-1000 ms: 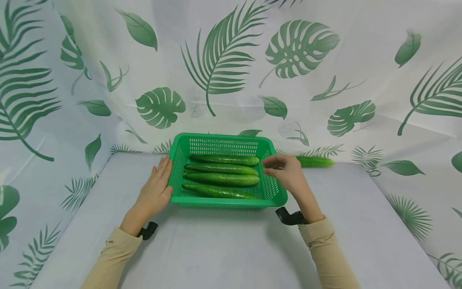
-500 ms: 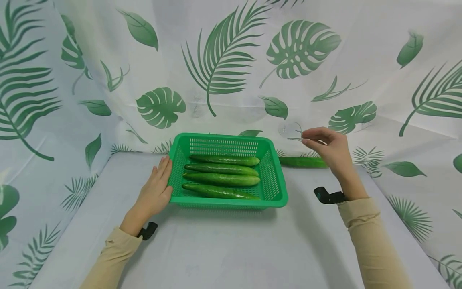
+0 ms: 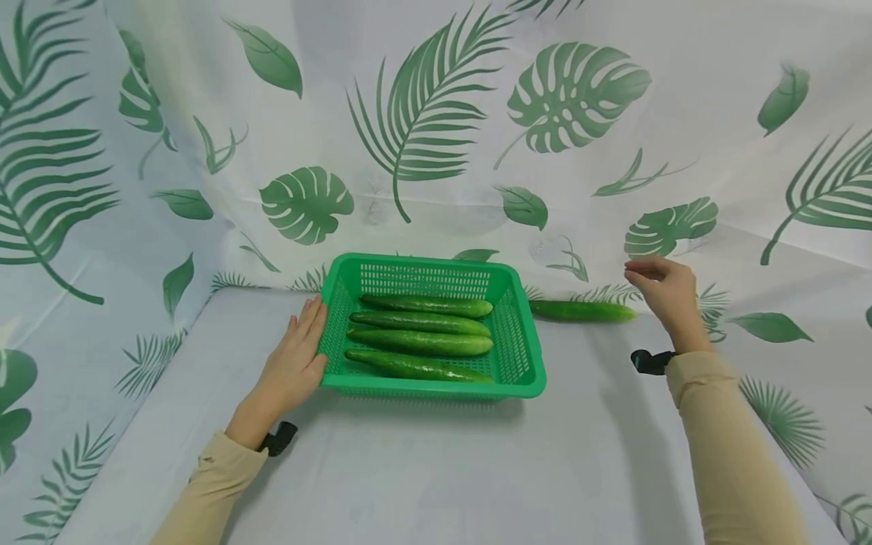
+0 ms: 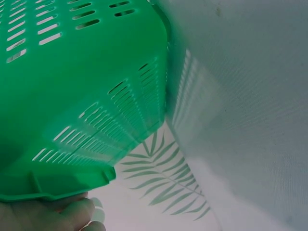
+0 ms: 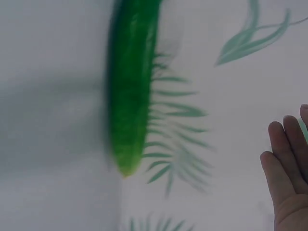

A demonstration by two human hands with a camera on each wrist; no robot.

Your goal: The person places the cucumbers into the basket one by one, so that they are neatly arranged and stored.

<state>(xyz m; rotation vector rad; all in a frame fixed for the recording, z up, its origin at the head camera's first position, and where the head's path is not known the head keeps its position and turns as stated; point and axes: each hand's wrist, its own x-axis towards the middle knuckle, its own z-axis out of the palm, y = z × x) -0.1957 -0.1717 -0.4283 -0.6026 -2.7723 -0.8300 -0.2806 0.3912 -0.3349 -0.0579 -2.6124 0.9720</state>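
A green plastic basket point(image 3: 436, 390) with slotted walls holds several cucumbers point(image 3: 421, 342) lying side by side. My left hand point(image 3: 291, 363) rests along its left rim, fingers extended. From the left wrist view, fingertips point(image 4: 72, 214) touch that rim beside the slotted wall. Another cucumber point(image 3: 582, 311) lies outside, right of the basket, along the back of the table. My right hand point(image 3: 668, 291) is raised just past the right end of this cucumber and holds nothing. In the right wrist view its fingers point(image 5: 281, 163) look straight, apart from the cucumber point(image 5: 132, 86).
The table point(image 3: 443, 469) has a pale cover. A white curtain with green leaf prints point(image 3: 422, 204) rises right behind the basket and the loose cucumber, and continues along the left side point(image 3: 61, 318) and the right side.
My right hand has moved right, from over the basket's right rim to beyond the loose cucumber's right end, rising and then lowering slightly. My left hand and the basket stay put.
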